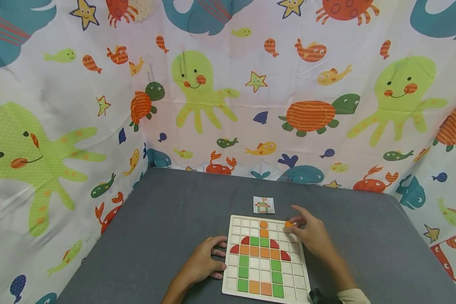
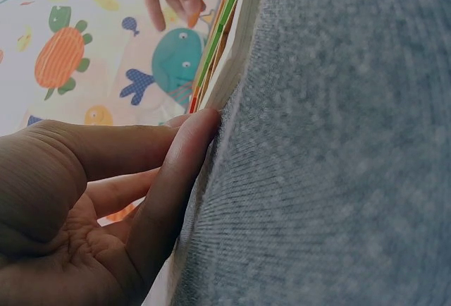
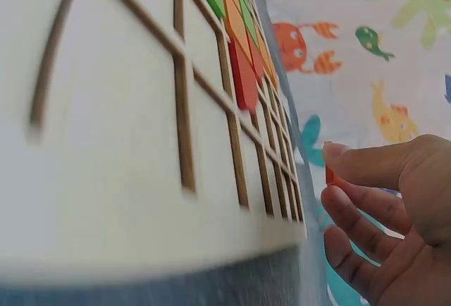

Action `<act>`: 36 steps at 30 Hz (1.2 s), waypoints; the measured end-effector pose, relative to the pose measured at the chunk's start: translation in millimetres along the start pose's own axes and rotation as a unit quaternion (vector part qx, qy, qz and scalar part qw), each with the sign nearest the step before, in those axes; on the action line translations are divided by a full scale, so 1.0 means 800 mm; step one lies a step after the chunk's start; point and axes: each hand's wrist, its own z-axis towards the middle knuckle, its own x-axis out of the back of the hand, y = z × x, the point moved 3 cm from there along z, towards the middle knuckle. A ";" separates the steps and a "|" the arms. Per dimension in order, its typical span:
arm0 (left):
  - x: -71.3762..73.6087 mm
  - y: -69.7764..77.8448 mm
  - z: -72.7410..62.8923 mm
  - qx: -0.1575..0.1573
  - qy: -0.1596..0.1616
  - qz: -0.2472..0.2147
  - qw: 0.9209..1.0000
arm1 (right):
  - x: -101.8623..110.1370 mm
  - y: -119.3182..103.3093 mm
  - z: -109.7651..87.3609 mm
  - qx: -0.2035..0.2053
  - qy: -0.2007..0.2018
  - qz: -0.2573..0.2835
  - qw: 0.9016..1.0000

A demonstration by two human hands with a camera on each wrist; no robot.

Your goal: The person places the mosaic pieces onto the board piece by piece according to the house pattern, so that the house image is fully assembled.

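A square wooden grid board (image 1: 236,223) lies on the dark grey cloth, bearing green and orange squares, red quarter-round pieces and an orange disc (image 1: 264,225) at its top row. My left hand (image 1: 206,259) rests against the board's left edge, fingers spread along it; in the left wrist view its fingertips (image 2: 204,124) touch that edge. Over the board's far right corner, my right hand (image 1: 312,232) pinches a small orange disc (image 1: 288,224) between thumb and finger. The right wrist view shows this disc (image 3: 329,175) edge-on, above the cloth, with the other fingers loosely bent.
A small printed card (image 1: 264,205) with a coloured grid picture lies just beyond the board. Grey cloth (image 1: 175,211) covers the table. A curtain (image 1: 228,105) with sea animals hangs behind and at both sides.
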 end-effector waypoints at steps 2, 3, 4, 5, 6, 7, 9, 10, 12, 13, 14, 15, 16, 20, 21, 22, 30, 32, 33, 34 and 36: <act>0.000 0.000 0.000 -0.002 0.000 -0.002 1.000 | -0.007 -0.005 0.002 0.004 -0.005 0.003 1.000; 0.000 0.000 0.000 -0.002 0.000 -0.003 1.000 | -0.010 -0.007 0.003 0.006 -0.008 0.005 1.000; 0.000 0.000 0.001 -0.003 -0.001 -0.002 1.000 | -0.013 -0.008 0.003 0.007 -0.009 0.007 1.000; -0.001 0.000 0.001 -0.003 -0.001 -0.003 1.000 | -0.015 -0.009 0.004 0.010 -0.012 0.010 1.000; -0.001 0.000 0.001 -0.004 -0.001 -0.002 1.000 | -0.018 -0.010 0.005 0.009 -0.014 0.013 1.000; -0.001 0.000 0.001 -0.003 -0.001 0.000 1.000 | -0.021 -0.011 0.006 0.009 -0.016 0.017 1.000; -0.002 0.000 0.001 -0.003 -0.002 0.003 1.000 | -0.025 -0.013 0.007 0.007 -0.022 0.025 0.999; -0.002 0.000 0.002 -0.004 -0.002 0.003 1.000 | -0.027 -0.013 0.007 0.007 -0.026 0.029 0.999; -0.003 0.001 0.002 -0.006 -0.003 0.005 1.000 | -0.030 -0.013 0.009 0.002 -0.031 0.034 0.999; -0.003 0.001 0.002 -0.007 -0.003 0.006 1.000 | -0.032 -0.014 0.010 0.003 -0.032 0.036 0.999; -0.003 0.001 0.002 -0.009 -0.002 0.006 1.000 | -0.033 -0.013 0.010 0.004 -0.033 0.035 0.999; -0.003 0.001 0.002 -0.010 -0.003 0.006 1.000 | -0.035 -0.014 0.011 0.006 -0.033 0.035 0.999; -0.003 0.001 0.002 -0.011 -0.003 0.005 1.000 | -0.036 -0.014 0.012 0.008 -0.032 0.034 0.999; -0.003 0.002 0.002 -0.011 -0.003 0.004 1.000 | -0.040 -0.015 0.014 0.013 -0.031 0.027 0.999; -0.003 0.002 0.001 -0.011 -0.004 0.005 1.000 | -0.040 -0.015 0.014 0.012 -0.032 0.027 0.999; -0.003 0.002 0.001 -0.010 -0.004 0.005 1.000 | -0.040 -0.016 0.015 0.012 -0.033 0.026 0.999; -0.005 0.006 0.002 -0.010 -0.006 0.010 1.000 | -0.039 -0.016 0.011 0.018 -0.032 0.034 0.999; -0.005 0.005 0.001 -0.010 -0.005 0.008 1.000 | -0.039 -0.017 0.011 0.020 -0.031 0.038 0.999; -0.005 0.005 0.001 -0.010 -0.005 0.007 1.000 | -0.039 -0.017 0.010 0.022 -0.030 0.038 0.999; -0.005 0.005 0.001 -0.009 -0.006 0.005 1.000 | -0.038 -0.017 0.010 0.024 -0.029 0.038 0.999; -0.004 0.004 0.001 -0.009 -0.006 0.002 1.000 | -0.037 -0.017 0.008 0.028 -0.025 0.036 0.999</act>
